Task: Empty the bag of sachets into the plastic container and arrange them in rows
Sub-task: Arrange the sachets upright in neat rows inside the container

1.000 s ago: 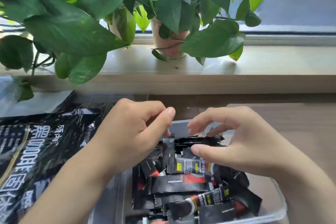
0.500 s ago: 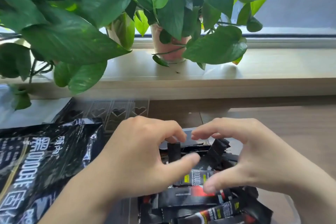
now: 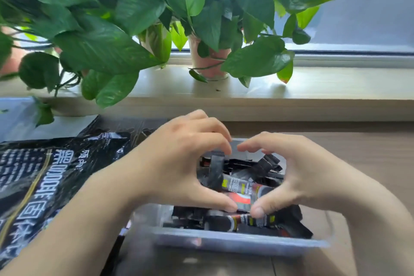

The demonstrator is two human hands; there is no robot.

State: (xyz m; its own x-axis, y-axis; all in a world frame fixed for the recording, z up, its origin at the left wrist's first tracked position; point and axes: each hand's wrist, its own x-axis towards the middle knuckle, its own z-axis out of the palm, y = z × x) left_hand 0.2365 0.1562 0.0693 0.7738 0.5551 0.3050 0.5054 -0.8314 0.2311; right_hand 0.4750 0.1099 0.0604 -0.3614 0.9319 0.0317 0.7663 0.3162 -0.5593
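A clear plastic container [image 3: 235, 240] sits on the wooden table in front of me, holding a loose heap of several black sachets [image 3: 242, 186] with red and yellow print. My left hand [image 3: 177, 163] and my right hand [image 3: 298, 175] curl around the heap from either side, fingers over its far edge and thumbs almost meeting at its near edge. One sachet stands upright by my left fingers. The big black foil bag [image 3: 44, 177] lies flat to the left of the container.
A windowsill [image 3: 336, 87] runs along the back with potted plants [image 3: 210, 63], and their large leaves hang over the left part of the table. Bare wooden tabletop [image 3: 369, 152] lies to the right of the container.
Both hands have lowered onto the heap, and the thumbs have closed in toward each other, bunching the sachets together. The camera has tilted, bringing the container's near rim into view.
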